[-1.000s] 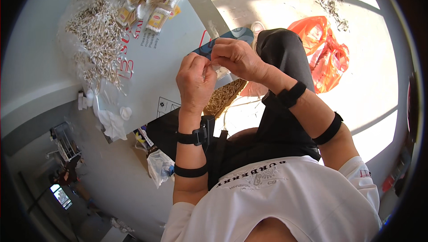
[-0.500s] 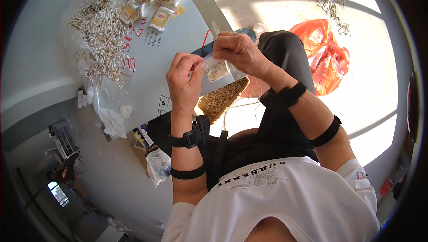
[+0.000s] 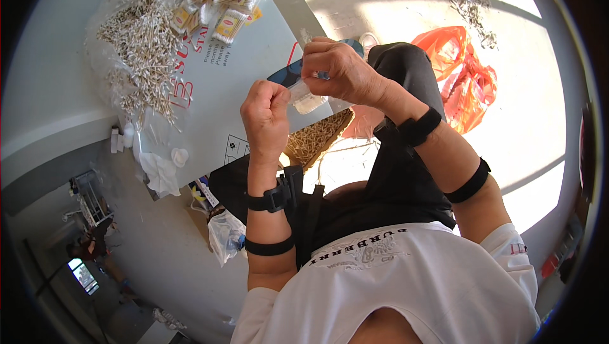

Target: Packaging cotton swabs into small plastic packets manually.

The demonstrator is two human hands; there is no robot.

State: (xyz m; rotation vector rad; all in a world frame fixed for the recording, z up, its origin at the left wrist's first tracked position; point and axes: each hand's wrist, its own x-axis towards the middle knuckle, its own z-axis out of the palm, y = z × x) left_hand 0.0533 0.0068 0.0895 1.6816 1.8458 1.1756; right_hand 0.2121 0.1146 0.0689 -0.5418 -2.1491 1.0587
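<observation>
Between my hands hangs a small clear plastic bag [image 3: 309, 103], whitish inside; its contents are too blurred to name. My left hand [image 3: 264, 116] is closed in a pinch on the bag's left upper corner. On the other side my right hand [image 3: 344, 71] pinches the right upper edge, its fingers curled in. Both hands are over the near right edge of a grey printed board [image 3: 254, 58]. Behind the bag, a dark blue patterned item [image 3: 287, 77] lies partly covered by my right hand.
A heap of loose cotton swabs [image 3: 136, 46] in clear film lies at the left, with several bagged swab packs [image 3: 229, 25] beside it. Below my hands stands a carton of swabs [image 3: 319, 136]. An orange-red plastic bag [image 3: 466, 84] sits on the floor at right.
My left hand has curled into a tighter grip and dropped slightly. My right wrist has shifted a little right, its fingers closing further. The bag stays between both hands.
</observation>
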